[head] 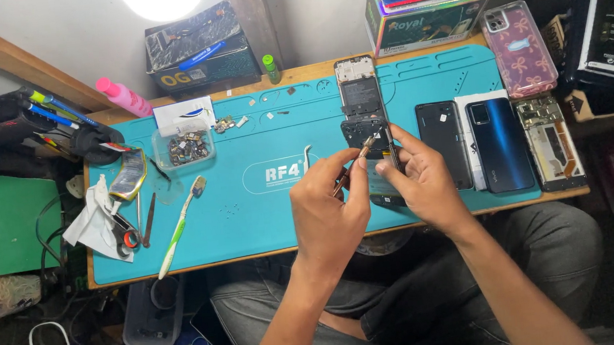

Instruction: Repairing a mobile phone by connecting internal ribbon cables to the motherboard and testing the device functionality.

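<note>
Presently my left hand (pixel 324 207) pinches tweezers (pixel 354 167) tip-down onto the opened phone (pixel 365 120), which my right hand (pixel 420 174) grips upright above the teal mat (pixel 252 220) at twelve o'clock, so probing is underway and steadier support seems needed.

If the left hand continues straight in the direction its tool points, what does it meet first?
Probably the opened phone: the left hand aims its thin tool up-right at the phone's lower part, which the right hand steadies. Contact is unclear.

Hands (pixel 370 189) over teal mat (pixel 252 220), opened phone (pixel 366 128) (tool-prodded)
</note>
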